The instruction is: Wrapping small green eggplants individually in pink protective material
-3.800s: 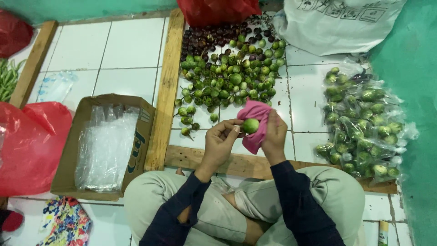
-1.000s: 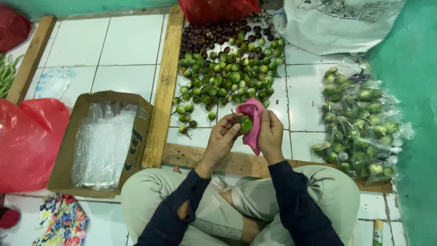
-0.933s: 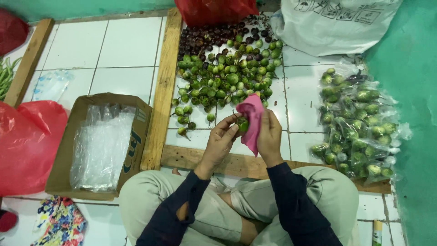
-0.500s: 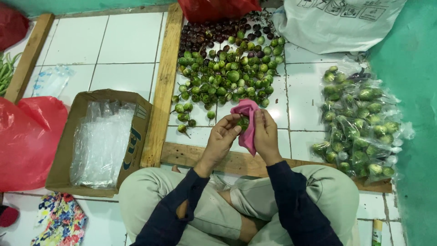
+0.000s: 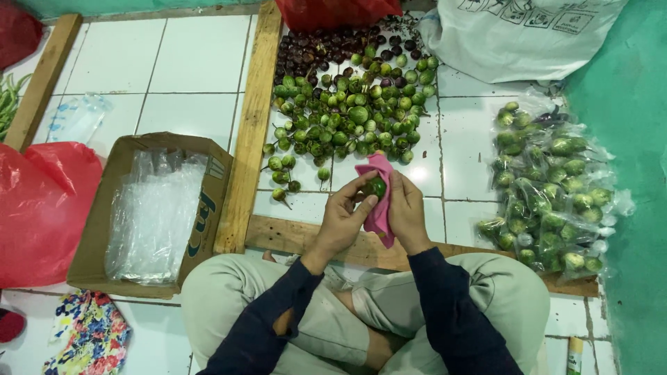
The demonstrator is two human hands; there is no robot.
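Eggplant (image 5: 377, 186) between both cupped hands

**Hidden and cut off**

The pink cloth (image 5: 379, 208) covers most of the small green fruit (image 5: 377, 186). The right hand (image 5: 406, 212) palm faces away. Top edge crops the red bag (image 5: 333, 10); left edge crops the green beans (image 5: 7, 101).

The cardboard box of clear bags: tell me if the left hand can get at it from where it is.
Probably yes. The cardboard box lies open-topped on the person's left, nothing between, but the left hand is busy holding a green fruit against the pink cloth.
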